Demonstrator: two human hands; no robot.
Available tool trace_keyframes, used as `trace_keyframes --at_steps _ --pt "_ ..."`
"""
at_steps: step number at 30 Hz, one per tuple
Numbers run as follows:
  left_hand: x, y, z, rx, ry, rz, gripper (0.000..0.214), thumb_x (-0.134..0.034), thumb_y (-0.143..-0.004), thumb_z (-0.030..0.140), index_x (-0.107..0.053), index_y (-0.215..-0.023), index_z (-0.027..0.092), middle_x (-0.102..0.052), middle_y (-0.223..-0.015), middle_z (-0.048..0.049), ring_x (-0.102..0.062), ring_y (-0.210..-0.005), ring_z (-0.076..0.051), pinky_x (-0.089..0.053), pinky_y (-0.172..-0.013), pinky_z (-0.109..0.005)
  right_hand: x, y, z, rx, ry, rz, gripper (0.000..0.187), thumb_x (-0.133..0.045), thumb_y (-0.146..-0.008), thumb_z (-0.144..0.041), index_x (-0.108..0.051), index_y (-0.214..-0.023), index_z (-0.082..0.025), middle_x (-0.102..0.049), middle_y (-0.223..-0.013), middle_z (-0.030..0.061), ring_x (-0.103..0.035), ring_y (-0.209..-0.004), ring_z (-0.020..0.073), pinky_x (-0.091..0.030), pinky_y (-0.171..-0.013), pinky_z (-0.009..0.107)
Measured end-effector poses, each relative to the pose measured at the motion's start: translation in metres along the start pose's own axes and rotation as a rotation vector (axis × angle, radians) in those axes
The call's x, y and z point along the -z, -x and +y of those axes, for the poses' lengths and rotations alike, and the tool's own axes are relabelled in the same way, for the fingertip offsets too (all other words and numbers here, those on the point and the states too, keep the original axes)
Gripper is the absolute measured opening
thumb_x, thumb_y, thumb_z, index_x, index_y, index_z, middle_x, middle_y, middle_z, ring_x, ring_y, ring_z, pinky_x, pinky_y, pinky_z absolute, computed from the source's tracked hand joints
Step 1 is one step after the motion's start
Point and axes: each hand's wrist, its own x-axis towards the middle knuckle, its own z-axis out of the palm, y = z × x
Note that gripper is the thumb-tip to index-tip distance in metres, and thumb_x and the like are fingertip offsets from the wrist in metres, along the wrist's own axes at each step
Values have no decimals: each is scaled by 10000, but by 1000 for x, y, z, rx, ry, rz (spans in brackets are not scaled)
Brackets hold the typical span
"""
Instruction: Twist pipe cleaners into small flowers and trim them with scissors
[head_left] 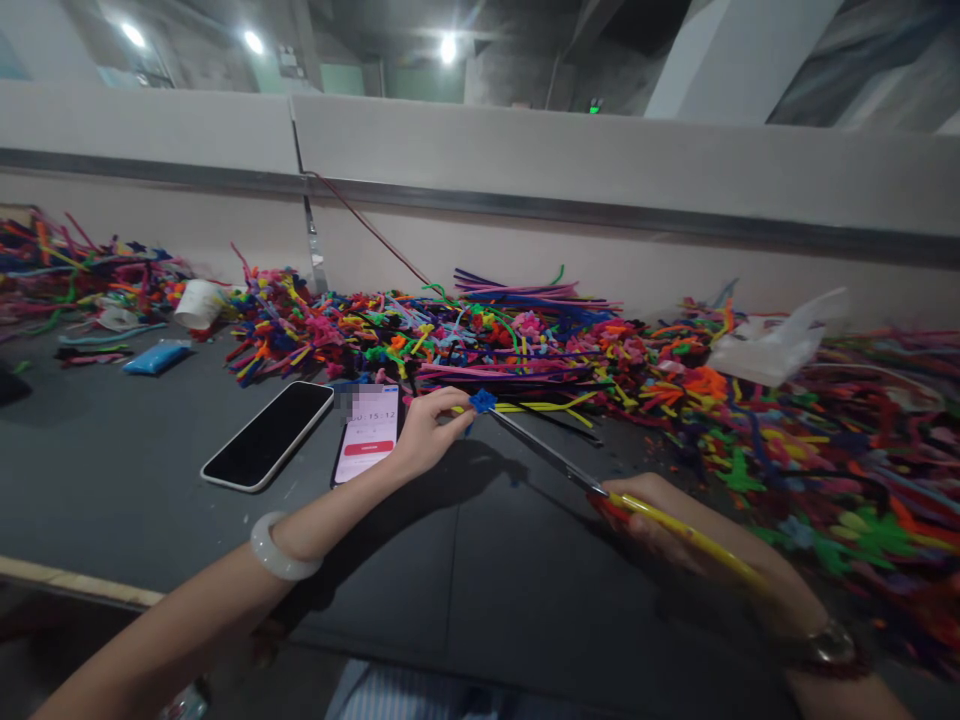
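My left hand (pixel 435 432) is closed in a pinch on a small blue fuzzy piece (pixel 483 401), folded from what looks like pipe cleaner. It is raised over the dark table. My right hand (pixel 667 520) is wrapped round the yellow and red handles of long-bladed metal scissors (pixel 551 455). The blade tips reach the blue piece and seem to touch it; whether they are parted is too small to tell. Behind both hands lies a heap of colourful pipe cleaners (pixel 337 335). Close to my left wrist is a lit phone (pixel 367 440) showing a timer.
A second phone (pixel 268 436) with a dark screen lies further left. Beyond it are a blue packet (pixel 156 357) and a white cup (pixel 198 303). A clear plastic bag (pixel 776 345) rests on the heap at right. A pale partition (pixel 600 160) stands along the table's back.
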Motion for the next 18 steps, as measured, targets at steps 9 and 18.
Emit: trace_keyframes --at_steps 9,18 --pt "0 0 0 -25 12 -29 121 -527 -749 201 -615 -702 132 -588 -747 -45 -531 -678 -112 -399 -572 -198 0 0 -2 -41 -5 -21 499 -228 -776 -643 -335 -630 -178 -328 -584 -31 -278 -524 98 -227 -464 220" --pt "0 1 0 1 34 -33 120 -545 -732 210 -639 -731 136 -610 -773 -58 -552 -699 -125 -415 -570 -211 0 0 -6 -58 -118 190 555 -262 -743 -680 -459 -646 -171 -427 -560 2 -375 -495 119 -305 -427 226"
